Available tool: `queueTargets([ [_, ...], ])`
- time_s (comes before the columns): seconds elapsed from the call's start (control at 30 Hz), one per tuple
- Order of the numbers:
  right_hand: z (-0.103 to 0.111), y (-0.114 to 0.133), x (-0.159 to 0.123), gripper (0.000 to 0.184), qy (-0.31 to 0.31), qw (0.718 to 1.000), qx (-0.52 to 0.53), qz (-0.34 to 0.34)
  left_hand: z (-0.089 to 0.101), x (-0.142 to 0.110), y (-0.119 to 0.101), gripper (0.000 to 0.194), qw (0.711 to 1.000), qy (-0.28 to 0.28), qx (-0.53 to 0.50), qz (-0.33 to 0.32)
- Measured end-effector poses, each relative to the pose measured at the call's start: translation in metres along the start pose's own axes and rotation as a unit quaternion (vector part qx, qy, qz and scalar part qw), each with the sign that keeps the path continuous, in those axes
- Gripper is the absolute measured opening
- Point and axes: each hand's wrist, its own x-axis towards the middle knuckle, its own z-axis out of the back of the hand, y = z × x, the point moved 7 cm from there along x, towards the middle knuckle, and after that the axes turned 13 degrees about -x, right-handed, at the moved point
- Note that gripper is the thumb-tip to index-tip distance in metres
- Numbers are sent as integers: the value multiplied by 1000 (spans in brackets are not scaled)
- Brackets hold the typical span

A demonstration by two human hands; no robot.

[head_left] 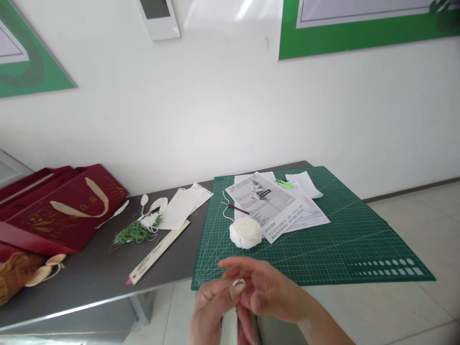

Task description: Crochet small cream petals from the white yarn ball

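At the front edge of the table, my left hand [215, 304] is closed, its thumb pressing a small piece of white yarn work [238, 283] against the fingers. My right hand [275, 290] is right beside it, fingers apart and curved around the piece. Its forefinger stretches left over the left hand, and I see nothing held in it. Just beyond both hands, a ball of white yarn [246, 233] rests on the green cutting mat [312, 261]. A dark red crochet hook [237, 209] lies behind the ball, close to a loose yarn tail.
Printed sheets [266, 206] and green-handled snips [285, 184] lie on the mat. To the left are paper slips [181, 206], a long pale strip [160, 251], green yarn [132, 232], white crocheted pieces [156, 211], red gift bags [68, 208] and brown yarn [17, 275]. A wall stands behind.
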Motion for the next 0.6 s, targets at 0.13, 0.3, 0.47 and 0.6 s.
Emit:
queueTargets([
  [0.13,4,-12,2,54,-16,1000,24,-9,2,-1,3,35,999,-3,-23,22],
  [0.3,11,-22,1,28,-97,993,66,-4,10,-2,8,33,998,-15,-31,53],
  [0.47,11,-43,5,45,-109,988,106,-24,6,2,20,34,996,14,-72,41],
  [0.6,10,-38,15,43,-136,983,114,-37,-2,8,27,31,995,26,-67,66],
])
